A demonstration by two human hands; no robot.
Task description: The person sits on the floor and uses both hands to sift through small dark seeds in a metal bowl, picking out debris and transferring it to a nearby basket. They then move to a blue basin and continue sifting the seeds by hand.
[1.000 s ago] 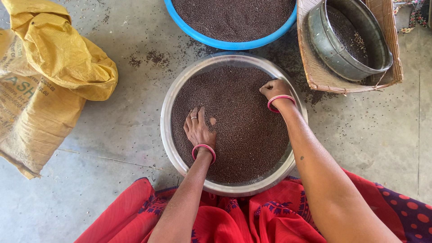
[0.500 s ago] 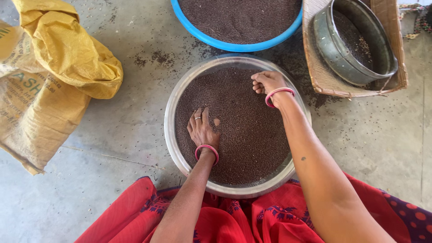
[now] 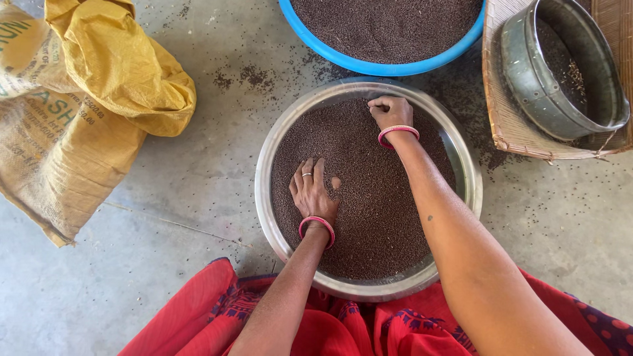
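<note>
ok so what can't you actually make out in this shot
All in the head view:
- Left hand: fingertips sunk in the seeds, hidden by them.
- Right hand: curled shut, so whatever it pinches is hidden by its own fingers.
- Blue tub: far side cut off by the top edge.
- Sieve and woven tray: cut off at the right edge.
- Pan: depth hidden by the seeds.

On the concrete floor (image 3: 165, 198), a steel basin (image 3: 265, 173) full of dark brown seeds (image 3: 376, 198) holds the left hand (image 3: 312, 190) lying flat and the right hand (image 3: 390, 112) curled at the far rim, with a blue tub (image 3: 343, 58), a round metal sieve (image 3: 527, 86) in a woven tray (image 3: 508, 125) and a yellow sack (image 3: 86, 112) around it.
</note>
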